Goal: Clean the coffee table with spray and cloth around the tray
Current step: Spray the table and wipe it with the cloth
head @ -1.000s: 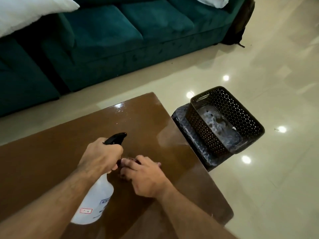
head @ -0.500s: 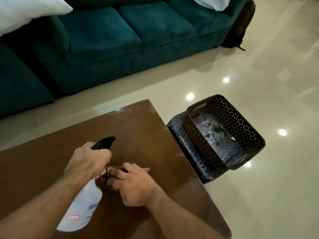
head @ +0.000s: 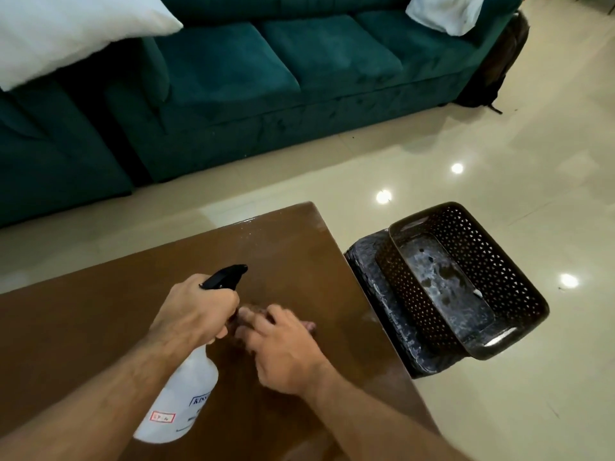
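Cloth [head: 254, 311] under flat right hand [head: 283, 351] on table [head: 299, 261] | left hand [head: 196, 314] grips spray bottle [head: 179, 400]

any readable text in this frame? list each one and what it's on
"KIN…": blue boxed print on the spray bottle, cut off by the bottle's curve, the rest hidden.
Red-bordered sticker low on the bottle: marks too blurred to read.
Smaller lines under the blue print: too small to read.
Nothing else carries text.

right hand [head: 283, 354] slid right on coffee table [head: 100, 327] | now blurred, cloth [head: 254, 309] barely visible
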